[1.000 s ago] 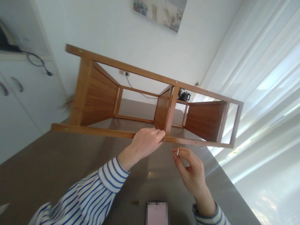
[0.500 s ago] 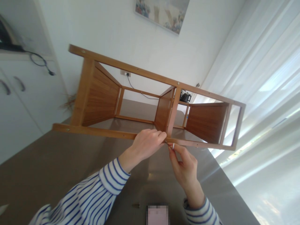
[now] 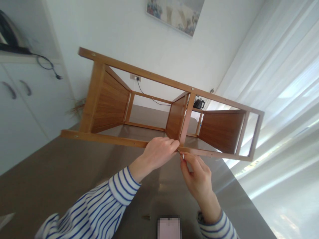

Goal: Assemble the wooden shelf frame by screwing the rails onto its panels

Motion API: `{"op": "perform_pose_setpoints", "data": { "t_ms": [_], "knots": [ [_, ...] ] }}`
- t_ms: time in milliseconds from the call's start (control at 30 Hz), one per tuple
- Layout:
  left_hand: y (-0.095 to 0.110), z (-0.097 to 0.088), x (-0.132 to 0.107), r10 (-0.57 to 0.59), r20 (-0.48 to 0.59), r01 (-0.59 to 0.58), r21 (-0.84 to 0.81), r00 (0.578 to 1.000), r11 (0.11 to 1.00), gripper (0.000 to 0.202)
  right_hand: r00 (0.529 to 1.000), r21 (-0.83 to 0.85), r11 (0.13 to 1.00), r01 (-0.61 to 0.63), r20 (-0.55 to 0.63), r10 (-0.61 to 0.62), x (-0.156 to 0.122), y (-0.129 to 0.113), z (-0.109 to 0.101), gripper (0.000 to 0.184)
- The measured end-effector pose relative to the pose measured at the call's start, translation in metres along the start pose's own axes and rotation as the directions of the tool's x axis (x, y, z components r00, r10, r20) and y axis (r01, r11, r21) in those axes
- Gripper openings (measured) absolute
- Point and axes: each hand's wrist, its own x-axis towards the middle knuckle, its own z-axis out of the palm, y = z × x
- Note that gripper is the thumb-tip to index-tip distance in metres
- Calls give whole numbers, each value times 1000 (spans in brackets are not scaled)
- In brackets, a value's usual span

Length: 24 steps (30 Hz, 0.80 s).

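A wooden shelf frame lies on its side on the dark table, its brown panels set between the rails. My left hand is closed around the near rail, close to where the middle shelf panel meets it. Just right of it, my right hand pinches a small, thin metal Allen key between thumb and fingers. The key's tip points at the near rail beside my left fingertips; whether it sits in a screw head is too small to tell. Several screw holes or heads dot the rails.
On the dark table lie a small screw and a phone-like object with a blurred screen. White cabinets stand to the left, sheer curtains hang right. A black kettle shows behind the frame.
The whole view has shifted slightly, so the frame appears a little further right. Both hands keep their places at the near rail, and the Allen key has turned slightly in my right fingers.
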Motion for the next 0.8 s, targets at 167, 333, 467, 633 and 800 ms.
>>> {"op": "perform_pose_setpoints", "data": {
  "t_ms": [167, 333, 467, 633, 800],
  "knots": [
    [-1, 1, 0, 4, 2, -4, -9, 1000, 1000, 17, 997, -69, 996, -56, -47, 53, -1, -4, 6, 22],
    [-1, 1, 0, -14, -7, 14, -27, 1000, 1000, 12, 996, -193, 977, 89, 27, -86, 3, -5, 4, 42],
    [0, 0, 0, -21, -4, 20, -33, 1000, 999, 11, 977, -220, 959, 176, 158, -143, 6, -5, -4, 44],
    [0, 0, 0, -13, -14, 13, -25, 1000, 1000, 10, 964, -217, 953, 211, 209, -166, 6, -5, -13, 46],
    [0, 4, -1, -11, -13, 11, -12, 1000, 1000, 12, 957, -254, 936, 243, 221, -188, 11, -8, -22, 40]
  ]
}}
